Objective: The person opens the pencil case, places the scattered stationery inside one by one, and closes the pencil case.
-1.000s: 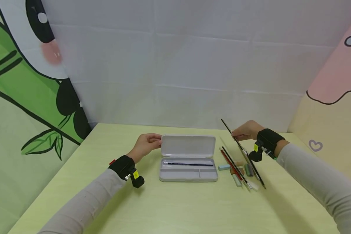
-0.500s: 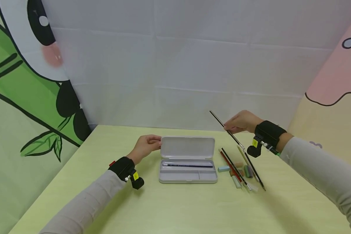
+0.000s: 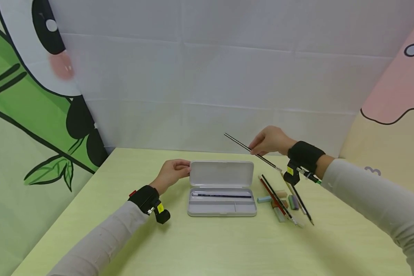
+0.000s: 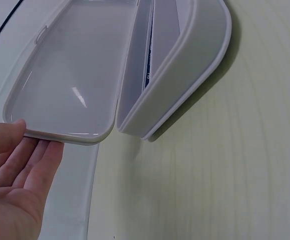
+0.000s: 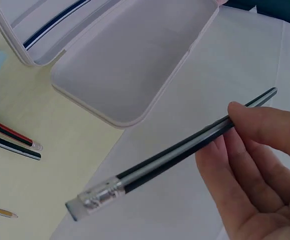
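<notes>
Hovering at right, the right grip [image 3: 272,140] holds a striped pencil [image 5: 169,154]; the left grip [image 3: 170,173] pinches the open lid [image 3: 221,173] of the pencil case [image 3: 210,208].

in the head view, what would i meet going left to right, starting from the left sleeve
Left sleeve → left hand → open pencil case → light blue block → green-and-purple block → right sleeve.

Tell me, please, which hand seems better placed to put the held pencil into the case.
Probably the right hand: it holds the striped pencil, while the left hand holds the pencil case lid.
</notes>
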The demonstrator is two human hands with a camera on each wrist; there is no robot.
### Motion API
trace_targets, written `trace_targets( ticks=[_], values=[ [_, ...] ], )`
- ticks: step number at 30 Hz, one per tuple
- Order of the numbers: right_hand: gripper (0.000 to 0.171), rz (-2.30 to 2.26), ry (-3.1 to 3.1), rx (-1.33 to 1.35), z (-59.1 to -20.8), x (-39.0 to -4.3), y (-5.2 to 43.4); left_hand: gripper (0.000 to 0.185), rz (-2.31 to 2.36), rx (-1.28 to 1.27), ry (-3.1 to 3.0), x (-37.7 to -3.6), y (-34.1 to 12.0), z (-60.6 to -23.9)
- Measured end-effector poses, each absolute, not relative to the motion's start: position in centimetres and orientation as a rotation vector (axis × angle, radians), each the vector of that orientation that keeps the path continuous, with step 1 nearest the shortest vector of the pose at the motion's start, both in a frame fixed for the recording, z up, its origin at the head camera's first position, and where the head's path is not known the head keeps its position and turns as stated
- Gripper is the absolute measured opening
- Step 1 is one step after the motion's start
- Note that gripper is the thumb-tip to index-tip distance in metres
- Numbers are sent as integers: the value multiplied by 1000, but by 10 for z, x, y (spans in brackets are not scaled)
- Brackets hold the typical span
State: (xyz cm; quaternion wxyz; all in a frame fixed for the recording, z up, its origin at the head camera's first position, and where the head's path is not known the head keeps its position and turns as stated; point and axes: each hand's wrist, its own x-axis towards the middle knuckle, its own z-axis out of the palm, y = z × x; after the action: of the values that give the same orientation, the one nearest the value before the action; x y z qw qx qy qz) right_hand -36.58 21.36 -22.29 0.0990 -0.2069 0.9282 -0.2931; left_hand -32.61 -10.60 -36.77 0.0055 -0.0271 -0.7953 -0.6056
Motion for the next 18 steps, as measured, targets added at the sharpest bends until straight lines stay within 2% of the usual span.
trace_targets(
  ticks=[18],
  values=[
    [9,-543,2887,-1102,-225,-350,171,34,-1881,-43,-2521,-327,-106,-366]
  ],
)
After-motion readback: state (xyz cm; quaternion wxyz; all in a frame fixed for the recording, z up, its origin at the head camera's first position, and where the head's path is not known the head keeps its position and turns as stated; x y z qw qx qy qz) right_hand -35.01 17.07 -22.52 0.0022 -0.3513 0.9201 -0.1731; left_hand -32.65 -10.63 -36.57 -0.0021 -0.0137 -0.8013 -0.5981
